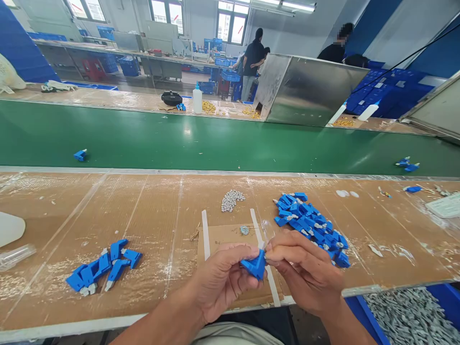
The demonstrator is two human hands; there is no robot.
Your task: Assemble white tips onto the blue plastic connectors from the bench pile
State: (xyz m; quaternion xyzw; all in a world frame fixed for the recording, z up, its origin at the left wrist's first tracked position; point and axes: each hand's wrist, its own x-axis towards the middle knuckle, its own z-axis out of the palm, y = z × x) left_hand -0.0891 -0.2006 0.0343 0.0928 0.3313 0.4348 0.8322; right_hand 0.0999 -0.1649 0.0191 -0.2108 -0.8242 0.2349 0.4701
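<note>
My left hand (230, 278) is closed around a blue plastic part (254, 265), gripping it between thumb and fingers just above the front of the table. The fingertips of my right hand (305, 268) are pinched together at the part's right end; whatever they hold there is hidden. Beyond my hands, a piece of cardboard (223, 235) lies taped down with white strips, with a small pale-blue blob (244, 230) on it. Small grey pieces (232, 200) are piled farther back. To the right of them is a heap of similar blue parts (309, 223) with whitish tips.
Several blue parts (104, 266) lie at the left. A green conveyor belt (215, 143) crosses behind the table, carrying a few blue parts. A blue bin (366, 316) of grey pieces stands low at the right. A white bottle (197, 99) and a person (251, 62) are farther back.
</note>
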